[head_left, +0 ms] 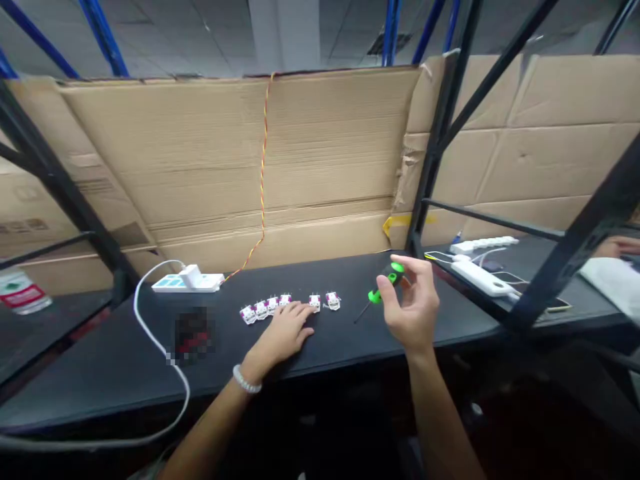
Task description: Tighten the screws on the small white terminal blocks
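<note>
Near the middle of the black table, several small white-and-purple parts with thin pins lie in a row; one white-and-purple part is at the row's left end and another at its right end. My left hand rests palm down in front of the row, fingers stretched out over it. Its fingertips reach the parts around the middle and may cover some. Raised above the table to the right, my right hand grips a green-and-black screwdriver between thumb and fingers. The thin shaft points down and left, apart from the parts.
A white power strip with a plugged-in charger and long white cable is at left, beside a blurred-out dark object. Cardboard walls the back. Black rack posts flank the table. Another person's hand appears far right.
</note>
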`<state>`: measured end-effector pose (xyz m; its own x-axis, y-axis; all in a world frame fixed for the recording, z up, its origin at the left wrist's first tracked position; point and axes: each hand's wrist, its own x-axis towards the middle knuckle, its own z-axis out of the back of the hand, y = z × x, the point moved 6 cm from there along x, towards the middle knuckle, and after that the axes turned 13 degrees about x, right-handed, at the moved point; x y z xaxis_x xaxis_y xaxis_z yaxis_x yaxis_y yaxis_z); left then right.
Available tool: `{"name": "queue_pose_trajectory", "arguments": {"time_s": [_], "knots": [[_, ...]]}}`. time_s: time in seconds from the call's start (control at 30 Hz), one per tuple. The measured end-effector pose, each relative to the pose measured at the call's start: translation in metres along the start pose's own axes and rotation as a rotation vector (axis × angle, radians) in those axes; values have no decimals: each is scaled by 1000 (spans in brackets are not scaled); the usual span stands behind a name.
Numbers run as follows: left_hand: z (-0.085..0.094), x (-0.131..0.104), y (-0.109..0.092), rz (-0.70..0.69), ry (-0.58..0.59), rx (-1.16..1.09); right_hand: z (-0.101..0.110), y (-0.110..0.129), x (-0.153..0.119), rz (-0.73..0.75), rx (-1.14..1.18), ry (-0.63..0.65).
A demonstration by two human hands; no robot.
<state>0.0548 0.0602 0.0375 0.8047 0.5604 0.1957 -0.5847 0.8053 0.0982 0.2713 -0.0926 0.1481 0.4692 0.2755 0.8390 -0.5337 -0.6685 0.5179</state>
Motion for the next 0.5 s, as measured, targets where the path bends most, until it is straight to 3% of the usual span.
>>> {"name": "queue_pose_trajectory", "arguments": {"time_s": [0.2, 0.5], "knots": [[0, 3, -2, -73, -28, -114, 0, -3, -1, -2, 8, -3], [1, 13, 4, -62, -59, -159, -2, -3, -1, -11, 11, 5]]}}
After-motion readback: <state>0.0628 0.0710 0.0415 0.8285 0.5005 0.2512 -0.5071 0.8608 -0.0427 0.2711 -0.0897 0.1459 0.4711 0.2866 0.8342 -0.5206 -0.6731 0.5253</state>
